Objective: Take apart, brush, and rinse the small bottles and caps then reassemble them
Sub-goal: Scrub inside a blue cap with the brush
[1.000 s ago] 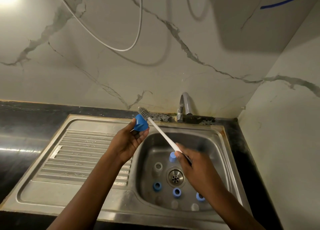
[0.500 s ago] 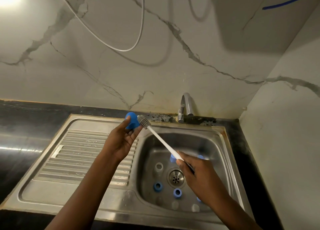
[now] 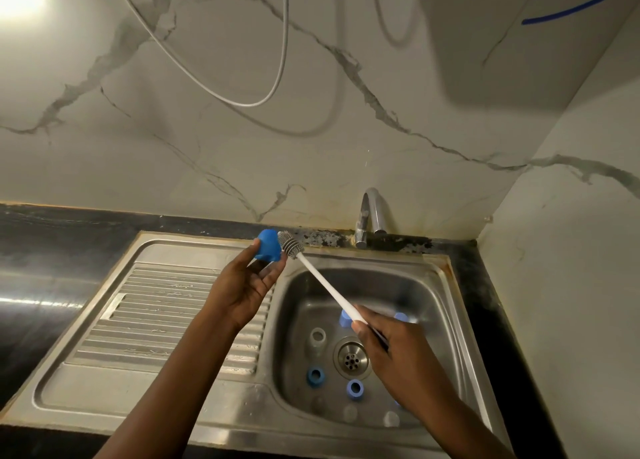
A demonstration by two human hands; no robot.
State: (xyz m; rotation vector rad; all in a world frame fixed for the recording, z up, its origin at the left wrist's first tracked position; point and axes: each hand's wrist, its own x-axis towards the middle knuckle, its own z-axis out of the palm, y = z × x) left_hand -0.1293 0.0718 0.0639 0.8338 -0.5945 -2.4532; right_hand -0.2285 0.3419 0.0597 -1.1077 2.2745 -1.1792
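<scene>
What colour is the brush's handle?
White, with grey bristles; the head view shows the brush handle held in the right hand.

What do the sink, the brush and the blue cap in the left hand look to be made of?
Sink: brushed stainless steel, going by its grey sheen and pressed ribs. Brush: white handle, likely plastic; grey bristle head, possibly silicone. Blue cap in the left hand: matte, opaque, probably plastic or rubber.

Steel sink (image 3: 194, 382) in black counter (image 3: 52, 251), blue caps (image 3: 315, 376) in basin
</scene>
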